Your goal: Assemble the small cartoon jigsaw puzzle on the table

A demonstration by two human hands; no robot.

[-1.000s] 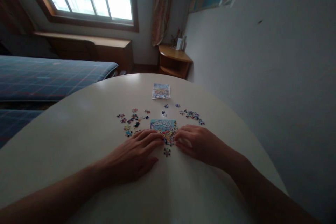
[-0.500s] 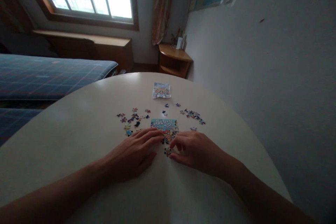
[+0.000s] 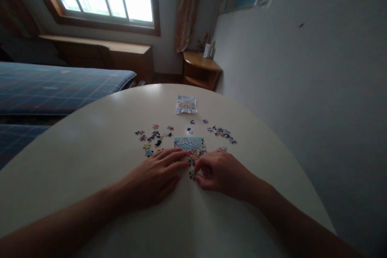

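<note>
On the pale worktop (image 3: 109, 141), head view: part-built puzzle (image 3: 190, 143) sits in front of the person, btwn the two hands, its lettered strip at the far edge. Left hand (image 3: 163, 169) lies flat, palm down, fingers extended & not gripping, tips over the puzzle's near-left corner; prob. there to steady it. Right hand (image 3: 225, 171) is off the puzzle's near-right corner, thumb & forefinger brought together on the right side of a loose pc (image 3: 191, 175), which lies just short of the puzzle's near edge, apart from it; prob. pinched at the rim so it can be lifted or turned. Left pile (image 3: 155, 133) & right pile (image 3: 222, 132) flank the puzzle, presumably kept aside for working room w/ pcs in reach. Printed packet (image 3: 186, 105) lies well beyond the puzzle's far edge, prob. pushed out of the way. Vs 1.0 s ago: right hand was at the puzzle's right edge, loose pc untouched; at 0.5 s ago thumb & finger were parted beside that pc, now they've closed up on it. Left hand, piles & packet approx. same.
</note>
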